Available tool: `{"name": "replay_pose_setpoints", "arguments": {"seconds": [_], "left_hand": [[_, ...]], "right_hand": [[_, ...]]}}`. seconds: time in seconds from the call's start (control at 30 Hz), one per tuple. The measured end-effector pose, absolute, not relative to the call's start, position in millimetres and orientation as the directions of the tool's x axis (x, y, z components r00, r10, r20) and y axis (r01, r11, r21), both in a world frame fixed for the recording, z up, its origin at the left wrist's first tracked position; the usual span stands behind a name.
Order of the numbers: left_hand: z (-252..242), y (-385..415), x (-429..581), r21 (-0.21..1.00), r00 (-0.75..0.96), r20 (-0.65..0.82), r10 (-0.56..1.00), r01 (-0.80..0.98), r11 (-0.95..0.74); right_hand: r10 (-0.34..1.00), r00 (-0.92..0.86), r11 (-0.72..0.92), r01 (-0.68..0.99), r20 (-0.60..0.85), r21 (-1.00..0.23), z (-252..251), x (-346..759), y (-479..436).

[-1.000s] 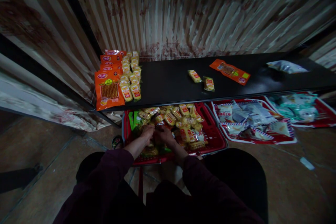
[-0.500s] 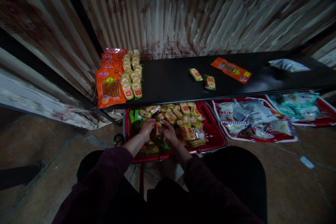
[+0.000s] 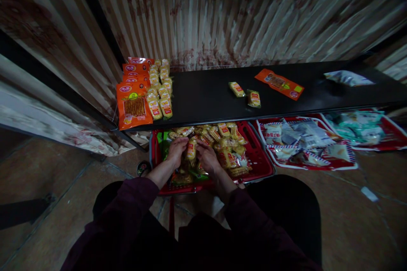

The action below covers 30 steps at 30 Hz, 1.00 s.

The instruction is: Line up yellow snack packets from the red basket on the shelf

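Between my two hands, over the red basket (image 3: pixel 269 169), is a small yellow snack packet (image 3: pixel 190 149) with a red label. My left hand (image 3: pixel 177 151) is closed on its left edge and my right hand (image 3: pixel 206 155) on its right edge. Many more yellow packets (image 3: pixel 227 159) lie heaped in the basket below, with some green wrapping at its left side. At the left end of the black shelf (image 3: pixel 203 93), upright yellow packets (image 3: pixel 160 108) stand in two rows beside a row of orange snack bags (image 3: pixel 135 108).
Two loose yellow packets (image 3: pixel 244 94), an orange bag (image 3: pixel 280 84) and a white bag (image 3: pixel 348 78) lie on the shelf. Right of my basket stand one basket of white bags (image 3: pixel 305 139) and another of teal bags (image 3: pixel 358 129). A pleated curtain (image 3: pixel 203 17) hangs behind.
The yellow packet between my hands has come up and turned its label side more towards me. My hands stay close together over the basket.
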<state>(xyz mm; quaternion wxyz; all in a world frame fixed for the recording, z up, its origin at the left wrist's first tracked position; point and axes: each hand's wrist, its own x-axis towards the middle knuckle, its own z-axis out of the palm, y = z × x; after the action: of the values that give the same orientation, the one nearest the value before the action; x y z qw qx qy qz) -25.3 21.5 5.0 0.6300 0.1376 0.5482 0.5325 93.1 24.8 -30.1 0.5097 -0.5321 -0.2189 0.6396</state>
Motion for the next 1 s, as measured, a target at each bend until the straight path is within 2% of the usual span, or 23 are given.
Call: {"name": "replay_pose_setpoints", "arguments": {"seconds": [0.17, 0.4, 0.63, 0.87, 1.0], "left_hand": [[11.1, 22.4, -29.1, 0.772, -0.161, -0.481, 0.862, -0.545, 0.329], [12.6, 24.2, -30.2, 0.808, -0.187, -0.425, 0.885, -0.519, 0.279], [2.9, 22.2, -23.9, 0.833, -0.241, -0.515, 0.823, -0.367, 0.414], [2.1, 21.7, -20.3, 0.813, -0.212, -0.542, 0.813, -0.377, 0.444], [1.8, 24.3, -23.4, 0.819, -0.206, -0.539, 0.817, -0.357, 0.450]], "right_hand": [[0.843, 0.023, -0.443, -0.538, -0.537, -0.717, -13.7, 94.2, 29.8], [0.869, -0.015, -0.411, -0.577, -0.494, -0.706, 0.8, 90.7, 28.1], [0.860, 0.080, -0.362, -0.600, -0.503, -0.713, -4.9, 86.4, 27.2], [0.832, 0.132, -0.380, -0.573, -0.539, -0.726, -6.8, 86.8, 23.0], [0.852, 0.079, -0.411, -0.514, -0.518, -0.753, -1.0, 90.5, 22.1]]}}
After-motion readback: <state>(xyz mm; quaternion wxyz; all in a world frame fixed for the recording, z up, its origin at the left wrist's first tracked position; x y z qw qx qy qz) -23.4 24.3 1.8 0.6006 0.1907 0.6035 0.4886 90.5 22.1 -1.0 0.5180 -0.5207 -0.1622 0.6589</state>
